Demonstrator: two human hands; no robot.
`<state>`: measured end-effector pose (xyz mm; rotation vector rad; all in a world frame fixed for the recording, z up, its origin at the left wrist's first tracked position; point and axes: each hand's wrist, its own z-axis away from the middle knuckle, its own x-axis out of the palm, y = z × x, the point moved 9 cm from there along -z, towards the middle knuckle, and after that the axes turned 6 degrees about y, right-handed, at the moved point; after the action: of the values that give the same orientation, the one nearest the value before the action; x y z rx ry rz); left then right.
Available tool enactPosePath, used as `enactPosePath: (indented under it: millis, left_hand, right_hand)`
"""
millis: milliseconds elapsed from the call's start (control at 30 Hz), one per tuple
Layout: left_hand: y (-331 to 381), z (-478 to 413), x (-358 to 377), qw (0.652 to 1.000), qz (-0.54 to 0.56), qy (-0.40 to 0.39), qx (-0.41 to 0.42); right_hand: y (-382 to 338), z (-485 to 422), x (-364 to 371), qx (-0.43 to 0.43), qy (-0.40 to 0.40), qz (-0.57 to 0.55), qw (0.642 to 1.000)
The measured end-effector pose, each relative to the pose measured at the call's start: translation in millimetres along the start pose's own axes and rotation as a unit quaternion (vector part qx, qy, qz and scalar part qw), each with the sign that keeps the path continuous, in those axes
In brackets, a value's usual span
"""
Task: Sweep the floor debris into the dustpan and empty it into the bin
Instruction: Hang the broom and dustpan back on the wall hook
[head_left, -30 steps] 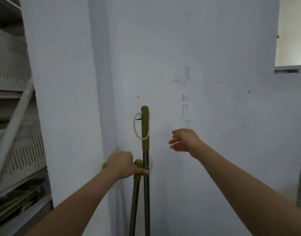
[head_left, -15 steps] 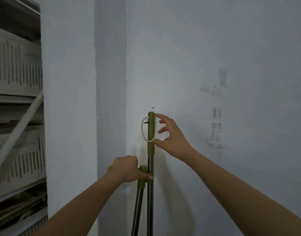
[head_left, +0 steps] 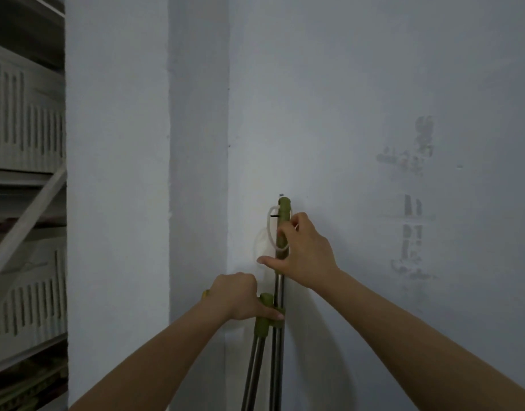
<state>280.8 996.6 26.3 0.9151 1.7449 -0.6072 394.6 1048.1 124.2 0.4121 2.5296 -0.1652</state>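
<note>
Moved: right hand [head_left: 302, 250] onto broom handle [head_left: 284, 209]; fingers curl round its green grip, thumb stretched out | left hand [head_left: 237, 295]: fingers wrapped round dustpan handle [head_left: 262, 324], just below

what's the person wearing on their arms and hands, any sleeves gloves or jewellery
The left forearm and right forearm are bare, with no sleeve in view. The left hand and right hand wear no gloves, and no watch, bracelet or ring shows on the sides facing the camera.
</note>
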Motion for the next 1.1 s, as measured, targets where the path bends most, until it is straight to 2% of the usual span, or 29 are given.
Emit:
enactPosePath:
  millis: [100,233,300,400,500,600,733,800,967,1100]
  left_hand:
    - [1,-8,0,1.0,0.002,0.0,0.017]
    - [-4,-14,5,0.999,0.0,0.01,0.034]
    - [-9,-16,8,0.999,0.005,0.012,0.039]
    - [-19,-17,19,0.999,0.024,0.003,0.037]
    - [-23,-19,32,0.998,0.046,-0.017,0.035]
    - [-23,-21,40,0.997,0.063,-0.032,0.042]
    - [-22,-24,46,0.997,0.054,-0.036,0.042]
    - [-21,-25,51,0.997,0.052,-0.044,0.041]
    - [-19,-24,72,0.994,0.052,-0.08,0.049]
    - [-20,-23,94,0.991,0.037,-0.111,0.062]
  right_hand:
    - [0,-4,6,-0.01,0.059,0.043,0.997]
    - [-6,-15,-1,-0.045,0.162,-0.082,0.982]
    - [0,-29,-10,-0.01,0.178,-0.154,0.972]
    - [21,-51,-25,0.119,0.166,-0.3,0.932]
    - [36,-74,-25,0.212,0.101,-0.389,0.891]
    - [43,-91,-23,0.271,0.038,-0.41,0.87]
    - [54,-104,-15,0.336,0.026,-0.396,0.854]
    - [58,-109,-12,0.342,0.038,-0.365,0.865]
    - [48,-125,-14,0.249,0.048,-0.163,0.953]
    - [36,-129,-15,0.208,0.016,-0.041,0.977]
